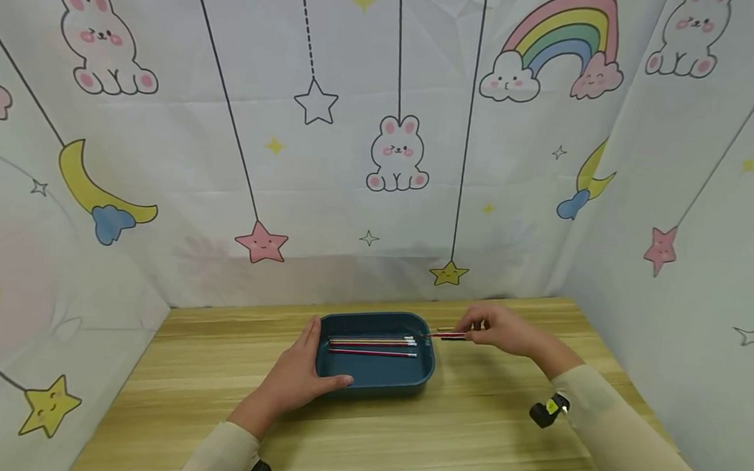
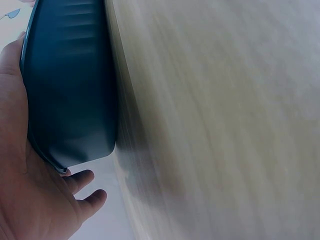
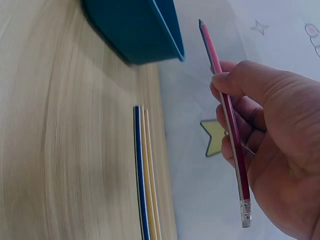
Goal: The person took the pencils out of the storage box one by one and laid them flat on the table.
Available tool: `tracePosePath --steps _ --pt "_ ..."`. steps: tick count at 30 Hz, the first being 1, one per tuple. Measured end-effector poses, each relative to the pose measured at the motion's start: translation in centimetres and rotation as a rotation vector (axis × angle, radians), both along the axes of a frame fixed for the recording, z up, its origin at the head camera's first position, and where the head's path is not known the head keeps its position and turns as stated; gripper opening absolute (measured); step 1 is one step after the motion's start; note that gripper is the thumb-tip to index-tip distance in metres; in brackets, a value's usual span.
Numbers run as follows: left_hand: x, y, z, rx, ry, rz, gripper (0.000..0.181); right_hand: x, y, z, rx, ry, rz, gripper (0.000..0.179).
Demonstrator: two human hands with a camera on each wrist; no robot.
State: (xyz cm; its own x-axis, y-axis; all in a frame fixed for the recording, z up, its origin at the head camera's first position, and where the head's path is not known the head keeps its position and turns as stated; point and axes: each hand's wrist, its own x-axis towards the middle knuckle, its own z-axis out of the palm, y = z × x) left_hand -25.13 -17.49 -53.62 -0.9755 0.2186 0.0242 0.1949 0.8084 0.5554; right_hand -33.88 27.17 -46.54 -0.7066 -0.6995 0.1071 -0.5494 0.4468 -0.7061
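A dark blue plastic tray (image 1: 374,390) stands on the table with several pencils (image 1: 373,342) lying inside, their eraser ends to the right. My left hand (image 1: 300,371) rests against the tray's left side, fingers fairly straight along it and thumb over the front rim. In the left wrist view two fingertips reach past the tray's corner, free of it. To the right of the tray, my right hand (image 1: 494,329) pinches a red pencil (image 3: 237,145) between thumb and fingers. Its sharpened tip points toward the tray; the eraser end sits by my palm.
Below my right hand, dark blue and yellow pencils (image 3: 145,175) lie side by side on the wooden table (image 1: 364,444). A white cloth (image 1: 328,189) printed with rabbits and stars hangs behind the table and at both sides. Small black devices (image 1: 544,413) sit at my wrists.
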Motion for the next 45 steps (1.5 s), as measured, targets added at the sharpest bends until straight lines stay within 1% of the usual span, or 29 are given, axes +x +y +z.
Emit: tracePosePath --steps 6,16,20,25,28,31,34,38,45 --pt "0.0 0.0 0.0 -0.002 0.001 0.007 0.141 0.1 1.6 0.1 -0.004 -0.025 -0.037 0.016" --pt "0.0 0.0 0.0 -0.006 0.002 0.0 0.142 0.1 3.3 -0.3 0.024 -0.017 -0.094 0.017" --pt "0.0 0.0 -0.1 -0.006 0.003 0.003 0.141 0.1 3.7 -0.5 0.018 -0.02 -0.097 0.017" --pt "0.0 0.0 -0.1 -0.005 0.003 0.004 0.142 -0.2 3.8 -0.8 0.031 -0.003 -0.098 0.017" --pt "0.0 0.0 0.0 -0.009 0.003 0.003 0.143 -0.5 3.9 -1.5 0.051 0.006 -0.107 0.019" --pt "-0.1 0.0 0.0 -0.012 0.002 0.003 0.143 -0.8 4.0 -2.5 0.062 0.011 -0.111 0.023" --pt "0.0 0.0 0.0 -0.013 0.001 0.003 0.143 -1.1 4.1 -3.7 0.058 0.042 -0.101 0.024" --pt "0.0 0.0 0.0 -0.005 0.002 0.004 0.143 -1.4 4.1 -5.0 0.064 0.093 -0.093 0.021" --pt "0.1 0.0 0.0 -0.001 0.002 0.006 0.143 -1.8 4.2 -6.6 0.074 0.121 -0.12 0.018"
